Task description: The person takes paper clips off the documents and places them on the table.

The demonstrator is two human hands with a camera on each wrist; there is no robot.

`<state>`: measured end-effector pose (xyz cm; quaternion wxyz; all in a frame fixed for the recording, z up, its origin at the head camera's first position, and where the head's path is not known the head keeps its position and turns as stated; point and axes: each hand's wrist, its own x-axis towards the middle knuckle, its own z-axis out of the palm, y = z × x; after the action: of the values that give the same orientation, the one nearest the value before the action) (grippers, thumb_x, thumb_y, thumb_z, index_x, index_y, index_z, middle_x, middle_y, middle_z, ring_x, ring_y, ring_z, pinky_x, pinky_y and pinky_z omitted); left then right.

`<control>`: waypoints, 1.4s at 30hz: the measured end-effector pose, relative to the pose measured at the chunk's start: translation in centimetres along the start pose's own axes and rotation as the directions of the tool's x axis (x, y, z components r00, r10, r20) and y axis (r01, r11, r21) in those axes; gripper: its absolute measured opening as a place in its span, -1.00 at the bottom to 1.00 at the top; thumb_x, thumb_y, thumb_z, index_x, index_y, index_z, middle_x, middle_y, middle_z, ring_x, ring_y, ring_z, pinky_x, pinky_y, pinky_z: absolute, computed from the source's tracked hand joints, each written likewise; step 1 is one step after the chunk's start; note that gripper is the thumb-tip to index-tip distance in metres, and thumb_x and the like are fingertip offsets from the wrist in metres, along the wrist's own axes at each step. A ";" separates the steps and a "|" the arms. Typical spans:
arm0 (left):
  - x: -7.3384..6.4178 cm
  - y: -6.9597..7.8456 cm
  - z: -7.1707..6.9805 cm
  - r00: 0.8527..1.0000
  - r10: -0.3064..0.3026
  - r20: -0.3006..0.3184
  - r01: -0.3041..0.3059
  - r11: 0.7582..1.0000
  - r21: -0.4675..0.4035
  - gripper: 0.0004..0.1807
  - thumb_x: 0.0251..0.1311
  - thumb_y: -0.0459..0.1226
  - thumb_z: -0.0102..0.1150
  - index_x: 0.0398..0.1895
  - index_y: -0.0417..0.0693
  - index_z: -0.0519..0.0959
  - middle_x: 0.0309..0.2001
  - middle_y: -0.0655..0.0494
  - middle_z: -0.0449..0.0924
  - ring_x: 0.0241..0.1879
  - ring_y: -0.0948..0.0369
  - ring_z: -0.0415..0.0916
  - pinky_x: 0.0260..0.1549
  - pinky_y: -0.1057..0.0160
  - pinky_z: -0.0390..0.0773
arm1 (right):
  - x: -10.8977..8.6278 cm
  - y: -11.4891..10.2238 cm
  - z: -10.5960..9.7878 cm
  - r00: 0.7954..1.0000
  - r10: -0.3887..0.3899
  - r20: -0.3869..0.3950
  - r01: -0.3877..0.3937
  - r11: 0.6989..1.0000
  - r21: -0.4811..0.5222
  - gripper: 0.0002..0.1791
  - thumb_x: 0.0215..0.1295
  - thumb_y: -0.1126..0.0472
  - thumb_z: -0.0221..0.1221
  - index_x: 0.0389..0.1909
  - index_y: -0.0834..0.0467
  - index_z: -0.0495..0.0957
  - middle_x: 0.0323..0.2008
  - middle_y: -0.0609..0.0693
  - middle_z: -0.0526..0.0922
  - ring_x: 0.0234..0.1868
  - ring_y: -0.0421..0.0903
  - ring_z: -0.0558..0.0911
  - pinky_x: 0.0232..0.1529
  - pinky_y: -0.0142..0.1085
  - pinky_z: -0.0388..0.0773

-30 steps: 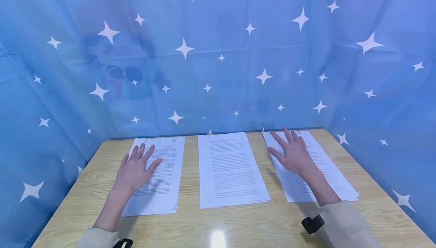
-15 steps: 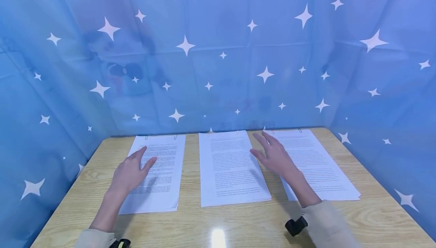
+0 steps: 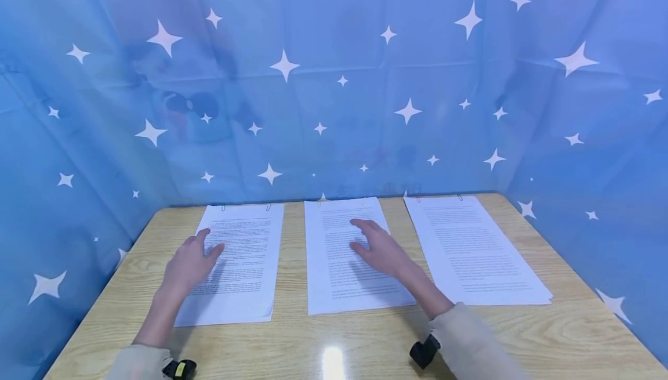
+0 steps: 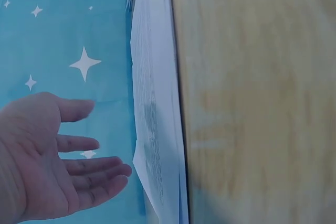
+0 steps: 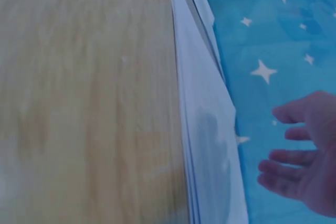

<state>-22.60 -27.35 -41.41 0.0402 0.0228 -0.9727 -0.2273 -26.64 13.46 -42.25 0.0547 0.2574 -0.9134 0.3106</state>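
Both of the person's grips are wide. The left hand (image 3: 188,261) hovers over the left side of the left stack (image 3: 237,307) of printed sheets, its thumb apart from loosely extended fingers. The right hand (image 3: 383,250) is likewise spread, above the middle stack (image 3: 323,287), reaching in across its right edge. In the wrist views each hand appears raised clear of the paper, fingers lightly bent.

The right stack (image 3: 480,252) lies to the right of the right hand, well apart from it. Lower sheets show slightly out of line at its near right corner. Paper clips sit along its far edge, one a red clip (image 3: 418,199); the left stack bears a clip (image 3: 268,207) near its far right corner. The print is too small to read.

All paper rests flat on a table (image 3: 292,345) of light wood grain, with a bright reflection (image 3: 333,362) towards the near edge. A blue curtain (image 3: 334,32) with white four-pointed stars encloses the back and both sides. Pale sleeves (image 3: 472,339) cover the forearms; a black device (image 3: 424,352) is at each wrist.
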 end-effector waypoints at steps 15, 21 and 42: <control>0.3 -2.3 -0.7 0.987 -0.163 0.010 0.163 0.985 -0.060 -0.38 0.40 -0.26 -0.03 0.34 -0.61 0.18 0.20 -0.68 0.23 0.17 -0.50 0.26 0.06 -0.37 0.35 | 2.4 -5.1 5.1 0.986 0.148 0.077 -0.166 0.912 0.376 -0.55 0.38 0.22 0.20 0.21 0.34 0.50 0.01 0.19 0.66 -0.03 0.08 0.69 0.01 -0.10 0.59; 0.2 -3.1 -1.2 0.972 -0.233 -0.008 0.232 0.971 -0.054 -0.36 0.37 -0.28 -0.04 0.35 -0.62 0.16 0.12 -0.72 0.19 0.10 -0.54 0.25 -0.06 -0.38 0.38 | 3.0 -7.3 7.0 0.965 0.190 0.181 -0.255 0.840 0.479 -0.51 0.37 0.22 0.14 0.25 0.37 0.47 -0.06 0.11 0.66 -0.13 0.00 0.71 -0.10 -0.21 0.62; 0.5 -3.4 -1.7 0.950 -0.297 0.092 0.303 0.951 -0.062 -0.61 0.23 -0.28 0.08 -0.15 -0.57 0.38 -0.29 -0.40 0.37 -0.25 -0.25 0.36 -0.33 -0.09 0.40 | 5.3 -12.3 10.9 0.887 0.393 0.243 -0.453 0.642 0.619 -0.68 0.30 0.32 0.19 -0.62 0.11 0.34 -0.56 0.02 0.53 -0.55 -0.17 0.48 -0.47 -0.40 0.40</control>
<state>-22.83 -31.14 -41.41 -0.0336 0.1596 -0.9496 -0.2678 -24.30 -3.62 -42.94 -0.1531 0.0521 -0.7795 0.6051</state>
